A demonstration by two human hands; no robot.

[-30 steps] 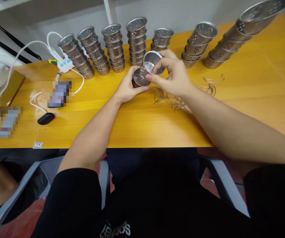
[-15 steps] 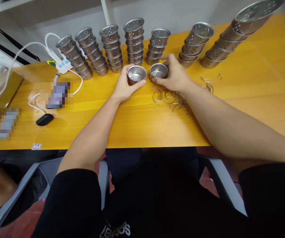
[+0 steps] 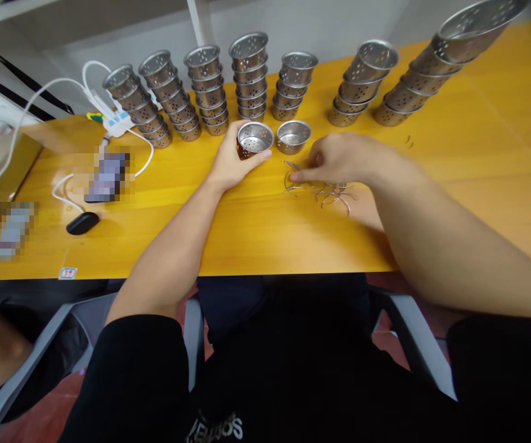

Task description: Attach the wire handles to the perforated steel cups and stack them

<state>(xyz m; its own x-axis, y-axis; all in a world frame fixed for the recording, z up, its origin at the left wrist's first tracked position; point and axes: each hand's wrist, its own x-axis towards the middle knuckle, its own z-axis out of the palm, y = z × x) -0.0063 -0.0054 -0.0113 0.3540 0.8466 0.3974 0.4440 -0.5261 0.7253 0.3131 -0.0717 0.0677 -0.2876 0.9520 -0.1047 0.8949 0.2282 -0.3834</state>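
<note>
My left hand (image 3: 232,161) is wrapped around a perforated metal cup (image 3: 255,138) that stands upright on the yellow table (image 3: 247,227). A second metal cup (image 3: 293,135) stands free just to its right. My right hand (image 3: 336,160) rests on a loose pile of thin wire rings (image 3: 325,189), its fingers curled and pinching down among them. Whether a ring is between the fingertips is hidden.
Several stacks of the same perforated cups (image 3: 249,74) line the table's far side, two leaning stacks (image 3: 413,74) at the right. A white power strip with cables (image 3: 112,120), a phone (image 3: 106,175) and a black oval object (image 3: 82,222) lie at the left.
My right hand separated one cup from the other, set it down beside the left one, let go and moved back onto the wire rings. My left hand stayed on its cup.
</note>
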